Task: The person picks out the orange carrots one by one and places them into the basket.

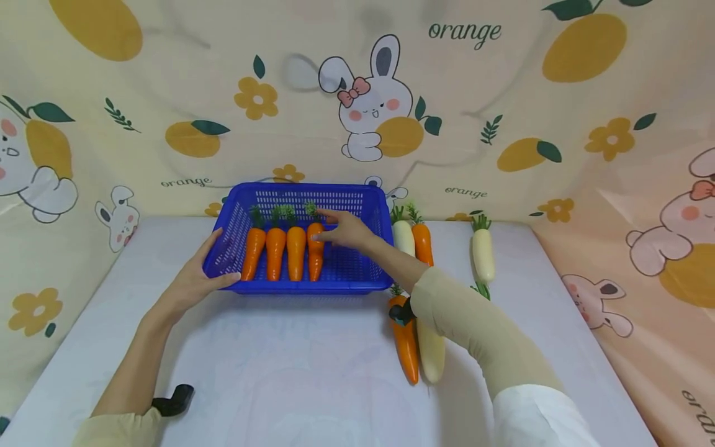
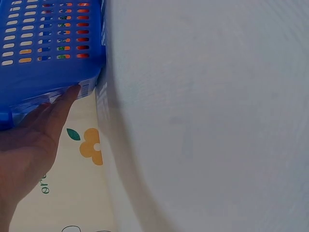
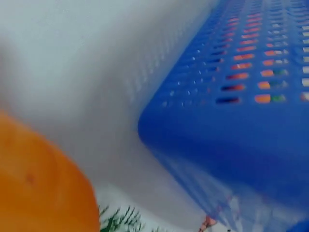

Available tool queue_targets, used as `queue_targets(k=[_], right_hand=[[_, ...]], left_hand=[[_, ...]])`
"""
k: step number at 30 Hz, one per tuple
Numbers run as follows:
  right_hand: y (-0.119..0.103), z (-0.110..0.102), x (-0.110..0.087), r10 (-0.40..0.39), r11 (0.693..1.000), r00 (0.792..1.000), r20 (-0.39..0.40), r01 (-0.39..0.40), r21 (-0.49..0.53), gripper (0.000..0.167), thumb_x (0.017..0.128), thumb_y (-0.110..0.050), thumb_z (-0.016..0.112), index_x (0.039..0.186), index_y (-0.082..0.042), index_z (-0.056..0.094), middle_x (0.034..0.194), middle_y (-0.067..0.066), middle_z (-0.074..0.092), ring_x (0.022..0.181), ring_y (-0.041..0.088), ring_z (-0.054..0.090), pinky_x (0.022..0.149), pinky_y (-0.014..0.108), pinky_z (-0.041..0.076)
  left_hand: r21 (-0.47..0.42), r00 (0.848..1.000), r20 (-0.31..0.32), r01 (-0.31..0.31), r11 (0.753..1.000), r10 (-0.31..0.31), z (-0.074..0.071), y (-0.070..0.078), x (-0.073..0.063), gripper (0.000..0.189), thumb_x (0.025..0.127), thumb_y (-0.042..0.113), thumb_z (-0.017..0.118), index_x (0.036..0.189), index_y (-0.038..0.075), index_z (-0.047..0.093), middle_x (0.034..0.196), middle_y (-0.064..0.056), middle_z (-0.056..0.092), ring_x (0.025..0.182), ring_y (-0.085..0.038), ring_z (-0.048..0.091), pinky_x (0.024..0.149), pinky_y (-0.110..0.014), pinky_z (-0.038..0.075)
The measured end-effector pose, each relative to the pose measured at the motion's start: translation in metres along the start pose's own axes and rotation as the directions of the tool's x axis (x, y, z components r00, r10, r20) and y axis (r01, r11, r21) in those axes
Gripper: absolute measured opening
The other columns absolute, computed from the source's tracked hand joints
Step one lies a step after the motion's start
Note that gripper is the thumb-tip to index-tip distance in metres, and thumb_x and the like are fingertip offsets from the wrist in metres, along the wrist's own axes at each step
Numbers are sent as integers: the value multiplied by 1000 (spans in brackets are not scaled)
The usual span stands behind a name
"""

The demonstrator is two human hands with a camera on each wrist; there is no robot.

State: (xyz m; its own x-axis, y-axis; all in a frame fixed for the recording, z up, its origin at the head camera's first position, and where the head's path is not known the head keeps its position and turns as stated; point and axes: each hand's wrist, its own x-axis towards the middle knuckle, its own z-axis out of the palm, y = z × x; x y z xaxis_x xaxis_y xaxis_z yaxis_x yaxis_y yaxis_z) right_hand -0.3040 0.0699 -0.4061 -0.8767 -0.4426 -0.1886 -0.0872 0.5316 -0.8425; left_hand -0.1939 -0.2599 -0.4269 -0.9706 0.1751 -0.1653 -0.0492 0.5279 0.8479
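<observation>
In the head view a blue plastic basket (image 1: 313, 287) with slotted walls stands on the white table. Several orange carrots (image 1: 274, 251) with green tops lie in it side by side, tips toward me. My left hand (image 1: 195, 276) holds the basket's left front corner, thumb on the front rim and fingers along the outer left wall. In the left wrist view that hand (image 2: 36, 137) lies against the wall. Over the basket's right side reaches my right hand (image 1: 347, 230). Its thumb touches the rightmost carrot (image 1: 315, 264), its forefinger is extended near the leafy top, and the two stand apart.
Right of the basket lie a white radish (image 1: 403, 236) and a carrot (image 1: 422, 242). Nearer me are another carrot (image 1: 406, 347) and a radish (image 1: 432, 354), partly under my right forearm. One more radish (image 1: 483, 254) lies farther right. A printed cloth (image 1: 335, 149) hangs behind the table.
</observation>
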Motion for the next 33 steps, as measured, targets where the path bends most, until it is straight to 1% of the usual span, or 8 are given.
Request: queue_targets(k=[5,11,19,24,26,28,31,33], right_hand=[[-1,-17,-14,-72,989,997,-5,72,128,69,91,-23,75,151,-15,44,148,20,46,116,31,63,97,46,53],[3,-42,-28,-106,971,994,-27,110,210,64,92,-23,73,148,-9,46,148,19,46,120,30,61,98,45,52],[15,-74,-52,-146,964,985,-89,162,212,53,95,-22,69,143,-9,51,144,14,51,120,28,59,96,41,54],[33,-95,-67,-134,958,979,-157,168,233,54,95,-21,69,143,-6,50,141,15,53,122,30,58,101,47,50],[42,-103,-71,-125,954,976,-178,168,250,55,95,-19,69,144,-5,48,142,18,51,123,32,57,102,52,48],[51,-110,-74,-120,954,973,-195,167,248,56,96,-16,67,146,-4,47,143,21,50,124,34,56,102,53,47],[63,-119,-78,-110,953,970,-215,165,254,54,96,-14,67,145,-4,47,142,23,50,122,37,56,101,50,49],[71,-123,-80,-107,955,968,-228,164,247,52,96,-13,67,144,-5,49,141,24,51,120,35,57,98,43,53]], left_hand=[[1,1000,-1,6,1000,-6,0,0,1,104,91,39,71,158,39,-9,165,-19,-6,148,-50,-1,110,-75,11],[-7,1000,-1,-15,1000,15,0,0,2,103,91,37,71,158,39,-7,166,-17,-5,148,-49,0,110,-75,11],[-26,1000,-4,-10,1000,10,0,-3,1,103,91,37,71,158,39,-8,166,-16,-6,149,-47,-1,110,-75,11],[-29,1000,-2,-17,999,17,0,-2,0,103,91,36,71,158,39,-7,166,-16,-6,149,-47,-1,110,-75,10],[-27,1000,-4,-20,999,20,0,-2,-1,103,91,37,71,158,38,-7,166,-16,-6,149,-47,-1,110,-75,10],[-28,1000,-7,-22,999,22,0,-1,-1,103,91,38,71,158,38,-7,166,-16,-5,149,-47,-1,111,-75,9],[-35,1000,-8,-23,999,23,0,0,-2,103,91,38,71,159,38,-7,166,-16,-5,149,-47,-1,111,-74,9],[-44,1000,-8,-25,999,24,0,-1,-2,103,91,39,71,159,38,-6,166,-15,-5,149,-47,-1,111,-74,8]])
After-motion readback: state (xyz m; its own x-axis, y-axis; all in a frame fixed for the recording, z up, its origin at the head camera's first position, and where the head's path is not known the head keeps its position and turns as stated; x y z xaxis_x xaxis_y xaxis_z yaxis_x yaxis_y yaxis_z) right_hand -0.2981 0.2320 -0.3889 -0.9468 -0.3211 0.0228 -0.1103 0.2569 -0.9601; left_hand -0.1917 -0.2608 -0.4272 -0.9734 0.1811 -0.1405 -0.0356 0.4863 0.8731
